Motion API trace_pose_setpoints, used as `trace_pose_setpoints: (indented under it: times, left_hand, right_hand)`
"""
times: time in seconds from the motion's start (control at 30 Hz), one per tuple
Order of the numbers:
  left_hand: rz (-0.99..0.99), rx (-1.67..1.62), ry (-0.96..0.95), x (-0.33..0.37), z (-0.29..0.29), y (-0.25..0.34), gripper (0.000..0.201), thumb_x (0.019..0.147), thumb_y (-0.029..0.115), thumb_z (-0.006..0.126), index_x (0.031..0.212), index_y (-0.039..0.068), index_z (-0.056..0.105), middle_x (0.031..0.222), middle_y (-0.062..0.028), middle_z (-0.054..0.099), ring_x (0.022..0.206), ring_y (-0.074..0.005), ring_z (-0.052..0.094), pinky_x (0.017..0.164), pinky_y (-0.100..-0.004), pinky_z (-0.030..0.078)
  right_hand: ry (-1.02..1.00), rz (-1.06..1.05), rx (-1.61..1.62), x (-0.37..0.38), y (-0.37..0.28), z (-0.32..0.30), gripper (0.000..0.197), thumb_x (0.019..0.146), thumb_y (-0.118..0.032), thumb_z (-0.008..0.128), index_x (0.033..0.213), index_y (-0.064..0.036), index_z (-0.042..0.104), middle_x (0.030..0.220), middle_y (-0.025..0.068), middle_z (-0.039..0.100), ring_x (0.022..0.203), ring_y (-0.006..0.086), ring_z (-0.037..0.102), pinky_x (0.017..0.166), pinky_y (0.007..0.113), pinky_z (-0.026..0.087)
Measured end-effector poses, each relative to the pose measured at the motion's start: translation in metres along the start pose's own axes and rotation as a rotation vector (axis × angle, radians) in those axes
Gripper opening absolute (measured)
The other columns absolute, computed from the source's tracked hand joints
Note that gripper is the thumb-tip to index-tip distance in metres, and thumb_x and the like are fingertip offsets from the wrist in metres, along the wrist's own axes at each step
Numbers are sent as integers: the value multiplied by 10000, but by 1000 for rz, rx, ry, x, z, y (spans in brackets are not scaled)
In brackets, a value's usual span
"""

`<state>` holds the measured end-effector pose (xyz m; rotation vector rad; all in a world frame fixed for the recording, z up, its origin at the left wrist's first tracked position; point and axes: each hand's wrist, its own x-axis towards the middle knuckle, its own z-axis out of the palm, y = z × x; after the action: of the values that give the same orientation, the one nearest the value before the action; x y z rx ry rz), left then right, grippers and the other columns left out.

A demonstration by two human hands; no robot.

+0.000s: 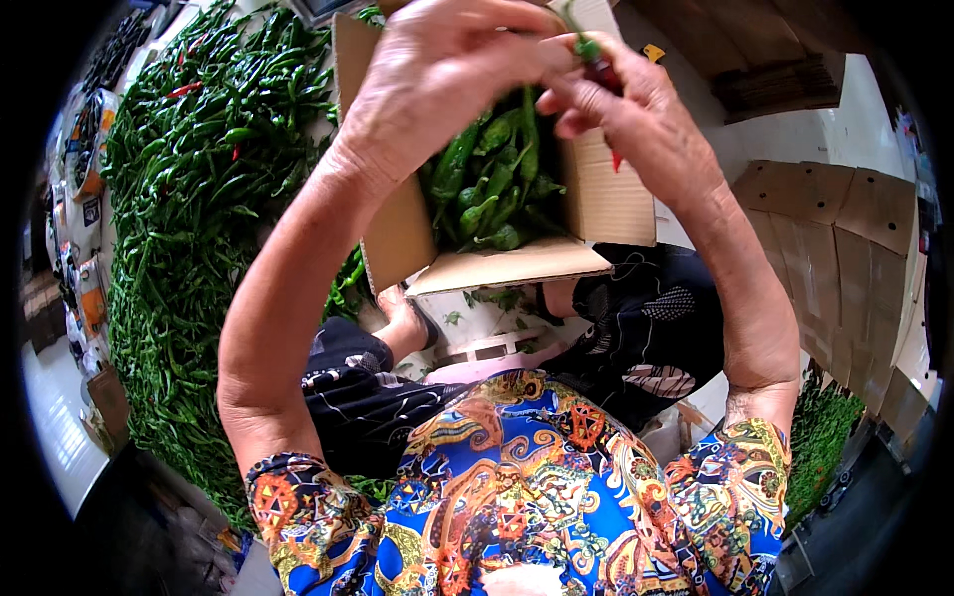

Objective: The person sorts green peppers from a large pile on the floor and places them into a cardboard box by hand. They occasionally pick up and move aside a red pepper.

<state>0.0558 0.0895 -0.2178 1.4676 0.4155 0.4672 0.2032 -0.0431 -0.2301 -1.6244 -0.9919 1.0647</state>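
Above an open cardboard box (509,266), my right hand (651,111) grips a chili pepper (600,70) between thumb and fingers. The pepper is dark red with a green cap and stem, and a bright red tip shows below the fingers. My left hand (429,74) is raised beside it, fingertips close to the pepper's stem. Motion blurs the left fingers, so I cannot tell whether they pinch anything. Inside the box lie several long green peppers (497,184), partly hidden beneath my hands. The box's flaps are folded outward.
A large heap of green peppers (189,248) with a few red ones spreads along the left. Cardboard boxes (820,233) stand at the right, with another stretch of green peppers (827,427) below them. My knees and a bare foot (402,326) flank the box's near side.
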Motion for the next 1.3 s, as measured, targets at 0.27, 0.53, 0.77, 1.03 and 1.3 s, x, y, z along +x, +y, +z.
trace_pose_setpoints:
  times: [0.27, 0.53, 0.77, 1.03, 1.3]
  left_hand:
    - [203, 1348, -527, -44, 55, -115, 178, 781, 111, 687, 950, 61, 714, 988, -122, 632, 1022, -324, 620, 891, -443, 534]
    - [-9, 862, -86, 8, -20, -62, 174, 919, 120, 685, 1063, 37, 737, 884, -80, 689, 730, -136, 685, 693, -282, 545]
    - [-25, 799, -57, 14, 19, -114, 148, 923, 96, 660, 1006, -12, 716, 737, -109, 694, 666, -146, 704, 597, -308, 564]
    - [-30, 1196, -282, 8, 18, -131, 233, 836, 127, 749, 1052, 53, 703, 842, -186, 695, 815, -359, 705, 722, -442, 562]
    - [237, 1211, -811, -47, 4, -85, 321, 681, 17, 717, 989, 102, 743, 992, -72, 648, 1041, -288, 597, 866, -405, 538]
  right_hand:
    - [173, 56, -46, -7, 27, -22, 221, 952, -237, 722, 1099, -74, 699, 738, -73, 549, 613, 6, 438, 546, 191, 373]
    - [77, 32, -55, -9, 31, -29, 249, 966, -283, 708, 1106, -78, 688, 810, -53, 610, 616, 10, 422, 551, 194, 377]
    - [-2, 76, -73, -8, 30, -31, 238, 969, -292, 707, 1094, -90, 698, 820, -50, 605, 699, 17, 483, 613, 203, 421]
    - [-11, -69, -454, -11, 27, -26, 302, 897, -246, 719, 1061, 6, 691, 909, 145, 723, 841, 222, 711, 798, 356, 561]
    - [-3, 5, -383, -10, 39, -26, 355, 904, -305, 722, 1094, -8, 686, 929, 153, 733, 849, 241, 728, 788, 375, 568]
